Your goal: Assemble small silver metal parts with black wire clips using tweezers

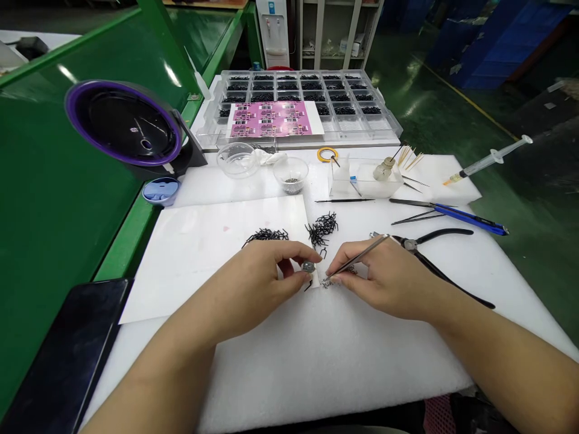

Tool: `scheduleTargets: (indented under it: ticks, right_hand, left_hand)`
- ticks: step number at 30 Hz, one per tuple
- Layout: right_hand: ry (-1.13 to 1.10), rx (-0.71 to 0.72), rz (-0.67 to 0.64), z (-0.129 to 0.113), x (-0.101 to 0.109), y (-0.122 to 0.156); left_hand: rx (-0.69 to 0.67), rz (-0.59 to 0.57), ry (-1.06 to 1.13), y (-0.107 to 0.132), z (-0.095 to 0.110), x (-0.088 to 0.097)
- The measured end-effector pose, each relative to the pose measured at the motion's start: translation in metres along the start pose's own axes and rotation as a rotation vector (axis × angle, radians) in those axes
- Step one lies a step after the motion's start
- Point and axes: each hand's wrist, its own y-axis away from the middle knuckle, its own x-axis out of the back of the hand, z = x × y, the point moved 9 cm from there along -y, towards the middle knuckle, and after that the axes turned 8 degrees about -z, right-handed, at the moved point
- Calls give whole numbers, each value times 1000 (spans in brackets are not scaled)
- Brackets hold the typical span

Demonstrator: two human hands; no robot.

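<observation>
My left hand is closed in a pinch, with a small round greyish piece between thumb and forefinger. A short black bent pin shows just under those fingertips. Metal tweezers are gripped in my right hand, their tips pointing down at a scatter of tiny silvery bits on the white surface. Just beyond the hands lies a heap of black bent pins. A second heap is partly hidden behind my left hand, on a white paper sheet.
Pliers and blue-handled tweezers lie to the right, below a syringe. Clear cups and a clear block stand farther back. Behind them is a compartment tray of black pieces. A purple-rimmed fan stands left.
</observation>
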Motion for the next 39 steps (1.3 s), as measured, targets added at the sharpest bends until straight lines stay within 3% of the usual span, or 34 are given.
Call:
scheduleTargets:
  ticks: [5,14,39]
  right_hand:
    - [-46,9,26,-1,5,3]
    - [-207,145,269,-12,21,23]
    - [-102,208,238,-20,15,17]
  left_hand:
    - [-11,13,9,-2,2,-1]
    - [-71,-76,60,0,9,-15]
    - [-93,-64,-6,-2,11,-16]
